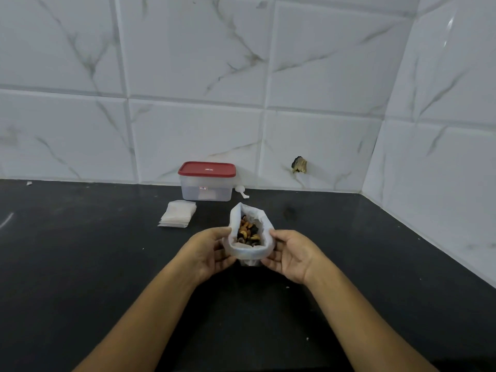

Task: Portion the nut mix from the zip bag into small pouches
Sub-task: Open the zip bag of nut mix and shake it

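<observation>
Zip bag [251, 237] mouth spread by left hand [208, 251] and right hand [291, 255], each grip curled round its rim, bag base hidden, nut mix [248, 232] inside, one pouch stack [177, 217], count unclear, one red-lidded box [206, 181] on desk [80, 251].

Only the arms are in view: a bare left forearm [150, 312] and a bare right forearm [357, 312], uncovered right down to the lower edge of the view, each ending in a bare hand, the left hand [208, 251] and the right hand [291, 255].
</observation>
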`<state>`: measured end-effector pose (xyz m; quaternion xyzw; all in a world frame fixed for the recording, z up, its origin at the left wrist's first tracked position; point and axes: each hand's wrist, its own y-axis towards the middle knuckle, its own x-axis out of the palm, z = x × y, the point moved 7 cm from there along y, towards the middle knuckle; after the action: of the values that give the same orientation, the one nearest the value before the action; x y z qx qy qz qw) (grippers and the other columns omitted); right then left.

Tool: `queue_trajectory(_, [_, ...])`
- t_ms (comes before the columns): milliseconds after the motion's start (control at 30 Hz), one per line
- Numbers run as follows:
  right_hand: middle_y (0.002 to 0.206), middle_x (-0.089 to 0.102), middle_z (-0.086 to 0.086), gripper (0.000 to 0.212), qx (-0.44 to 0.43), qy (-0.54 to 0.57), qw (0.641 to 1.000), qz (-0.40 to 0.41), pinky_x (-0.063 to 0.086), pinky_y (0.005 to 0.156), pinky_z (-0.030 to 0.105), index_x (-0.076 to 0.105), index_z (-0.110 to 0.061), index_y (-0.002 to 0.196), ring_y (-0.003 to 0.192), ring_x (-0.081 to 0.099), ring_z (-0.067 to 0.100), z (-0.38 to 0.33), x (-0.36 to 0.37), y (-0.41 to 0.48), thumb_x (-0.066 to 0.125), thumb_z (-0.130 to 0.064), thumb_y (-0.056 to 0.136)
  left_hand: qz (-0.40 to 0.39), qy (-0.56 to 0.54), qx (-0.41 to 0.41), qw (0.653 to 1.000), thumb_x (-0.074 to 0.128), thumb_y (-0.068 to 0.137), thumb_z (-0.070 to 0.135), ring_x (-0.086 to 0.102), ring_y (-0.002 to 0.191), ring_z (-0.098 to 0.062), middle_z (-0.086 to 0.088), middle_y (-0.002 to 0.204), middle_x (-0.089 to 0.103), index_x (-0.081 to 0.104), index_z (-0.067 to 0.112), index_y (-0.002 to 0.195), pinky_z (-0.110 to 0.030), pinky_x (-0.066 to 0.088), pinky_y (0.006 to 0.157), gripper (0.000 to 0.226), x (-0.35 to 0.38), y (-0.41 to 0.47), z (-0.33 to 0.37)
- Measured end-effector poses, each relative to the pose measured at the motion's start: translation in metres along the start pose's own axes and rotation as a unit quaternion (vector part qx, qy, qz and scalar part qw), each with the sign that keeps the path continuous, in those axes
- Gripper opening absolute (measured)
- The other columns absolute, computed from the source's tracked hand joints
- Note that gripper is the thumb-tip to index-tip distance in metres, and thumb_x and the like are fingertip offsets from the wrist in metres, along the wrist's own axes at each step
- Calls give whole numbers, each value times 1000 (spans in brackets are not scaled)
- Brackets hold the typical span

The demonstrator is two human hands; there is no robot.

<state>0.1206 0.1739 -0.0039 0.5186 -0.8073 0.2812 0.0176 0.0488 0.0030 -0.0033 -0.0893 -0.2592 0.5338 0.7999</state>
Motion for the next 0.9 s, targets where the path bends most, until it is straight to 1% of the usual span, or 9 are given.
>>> queue_trajectory(167, [90,77,12,32,-19,-47,999,15,60,56,33,71,-4,118,72,74,23,-7,-4,5,58,-31,105,19,42,29,998,68,96,17,72,81,-23,-11,86,77,69,4,110,-33,55,60,19,-3,1,7])
queue_trajectory(233, [91,75,12,32,-29,-68,997,29,61,61,35,71,-5,117,73,72,23,-9,-6,7,57,-31,106,9,36,33,999,66,96,13,72,82,-24,-13,93,76,67,5,113,-33,55,60,19,0,4,9])
queue_trajectory(333, [95,74,15,26,-28,-87,995,30,60,69,38,68,-2,118,78,70,25,-11,-7,10,55,-19,104,-12,26,15,999,62,95,6,70,90,-27,-17,106,72,66,6,118,-36,57,66,24,0,8,8])
queue_trajectory(467, [88,73,16,25,-22,-67,998,4,61,59,37,66,2,113,73,71,27,-12,-7,13,56,-13,96,0,27,7,1000,61,94,10,72,94,-33,-20,111,72,62,2,125,-40,60,63,32,-5,14,9])
queue_trajectory(533, [92,74,15,29,-27,-73,997,-3,64,68,39,69,1,116,78,72,27,-14,-6,16,59,-18,97,9,34,27,999,61,98,16,73,94,-32,-19,110,73,63,5,127,-40,60,61,31,-5,17,14])
queue_trajectory(633, [110,77,16,33,-31,-93,995,-4,62,92,50,71,-1,121,102,74,33,-16,-4,19,60,-26,103,4,62,45,997,59,100,14,71,98,-32,-17,110,72,64,9,128,-41,59,62,29,1,19,19])
queue_trajectory(733, [105,75,18,30,-32,-96,995,-12,63,85,48,68,2,122,95,73,33,-19,-1,18,61,-15,98,4,67,34,997,59,98,11,70,97,-32,-18,108,71,60,2,126,-43,57,68,30,3,16,21])
queue_trajectory(800, [103,72,20,33,-35,-74,997,-16,62,90,50,66,4,123,93,70,33,-22,-2,20,61,-11,94,3,56,34,998,59,97,13,70,100,-33,-20,113,71,58,2,128,-45,58,72,32,4,17,23])
queue_trajectory(900, [105,74,19,34,-29,-85,996,-27,61,93,51,70,1,121,97,71,33,-22,0,21,63,-20,96,-16,62,53,997,63,96,16,70,96,-31,-17,107,75,70,7,119,-43,57,73,26,11,17,25])
